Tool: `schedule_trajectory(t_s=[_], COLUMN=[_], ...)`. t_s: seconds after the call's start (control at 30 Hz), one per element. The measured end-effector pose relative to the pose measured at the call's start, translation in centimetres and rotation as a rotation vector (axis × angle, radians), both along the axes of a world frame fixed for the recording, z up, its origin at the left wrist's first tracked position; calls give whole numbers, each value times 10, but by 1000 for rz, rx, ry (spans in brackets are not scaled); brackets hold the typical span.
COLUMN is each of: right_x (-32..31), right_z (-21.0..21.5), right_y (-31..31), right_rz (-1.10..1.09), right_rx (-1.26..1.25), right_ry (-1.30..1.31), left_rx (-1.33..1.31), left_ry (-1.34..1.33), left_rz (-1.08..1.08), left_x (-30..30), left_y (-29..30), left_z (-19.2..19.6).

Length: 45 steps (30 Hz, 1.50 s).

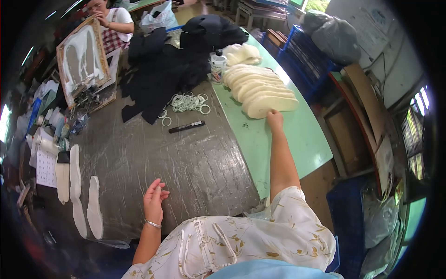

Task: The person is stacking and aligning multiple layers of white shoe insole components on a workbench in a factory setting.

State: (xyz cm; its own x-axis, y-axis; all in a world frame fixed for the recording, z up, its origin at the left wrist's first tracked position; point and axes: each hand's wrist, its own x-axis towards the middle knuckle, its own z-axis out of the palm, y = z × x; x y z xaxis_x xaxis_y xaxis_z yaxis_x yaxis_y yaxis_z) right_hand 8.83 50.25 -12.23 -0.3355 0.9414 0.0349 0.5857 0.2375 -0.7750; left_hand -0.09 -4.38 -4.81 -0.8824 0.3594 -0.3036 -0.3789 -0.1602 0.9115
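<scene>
On the green tabletop, a row of cream insoles (260, 88) lies overlapping, the nearest one lowest. My right hand (274, 118) reaches out to that row, its fingers closed on the near edge of the front insole (265, 106). Over the grey table's near part hovers my left hand (154, 200), a bangle on its wrist, fingers apart and holding nothing. White insoles (95, 209) and a cream strip-like insole (62, 179) lie at the table's left edge. A black marker (186, 127) rests mid-table beside a heap of pale rubber bands (188, 102).
Black cloth pieces (172, 65) cover the grey table's (139, 153) far part. A capped bottle (217, 67) stands by the insoles. At the far left another person (118, 25) holds a wooden-framed screen (83, 60). Blue crates (306, 56) stand beyond the green table's right side.
</scene>
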Motion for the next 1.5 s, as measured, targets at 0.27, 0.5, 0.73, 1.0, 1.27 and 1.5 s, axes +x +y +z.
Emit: schedule_trajectory(t_s=[0.27, 0.5, 0.73, 1.0, 1.27, 1.5], right_x=[17, -18, -47, -56, -169, -314], right_z=[39, 66, 103, 100, 91, 78], right_y=[-60, -183, -350, -405, -483, -614], right_rz=[59, 497, 1139, 1216, 1399, 1338], right_rx=[213, -13, 185, -22, -153, -41], right_ry=[197, 387, 194, 162, 7, -74], left_rx=[276, 523, -310, -1441, -1247, -1176], left_ry=[-215, -120, 354, 758, 350, 344], left_rz=[97, 92, 128, 523, 850, 863], left_x=[-14, -40, -20, -56, -62, -44], left_y=[-16, -34, -82, -293, -406, -399], left_z=[12, 15, 16, 12, -23, -24])
